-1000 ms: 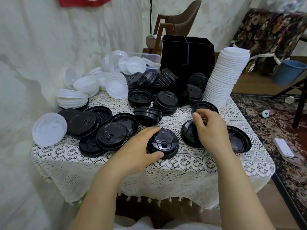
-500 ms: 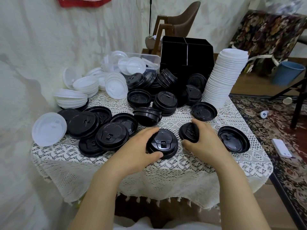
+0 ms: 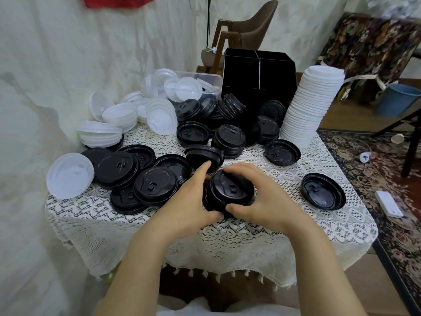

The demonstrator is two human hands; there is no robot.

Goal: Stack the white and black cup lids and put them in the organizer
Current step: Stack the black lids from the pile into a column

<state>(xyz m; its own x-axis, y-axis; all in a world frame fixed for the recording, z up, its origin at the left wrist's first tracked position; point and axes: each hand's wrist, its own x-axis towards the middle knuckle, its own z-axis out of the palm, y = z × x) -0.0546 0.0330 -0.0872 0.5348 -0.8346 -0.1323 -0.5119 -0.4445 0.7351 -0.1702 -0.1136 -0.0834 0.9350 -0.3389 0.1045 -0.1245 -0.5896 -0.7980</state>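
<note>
The bench (image 3: 250,236), draped in a lace cloth, carries the whole job; at its far edge stands the black organizer (image 3: 257,74), open at the top, though what lies inside I cannot see from here; just beside it on the right rises a tall stack of white lids (image 3: 312,106), neatly nested and, I'd judge, ready to go in; loose white lids (image 3: 114,119) are heaped at the far left, some in a clear tub (image 3: 205,80); black lids (image 3: 118,167) sprawl overlapping across the middle and left; near the front edge a short stack of black lids (image 3: 230,190) seems to rest on the cloth between both hands; the left hand (image 3: 189,201) wraps its left side, forefinger reaching to the far rim, thumb at the near rim; the right hand (image 3: 262,201) cups the other side, fingers arched over the far rim; each grip is closed round the stack, probably to square the lids so they nest and don't slide.
</note>
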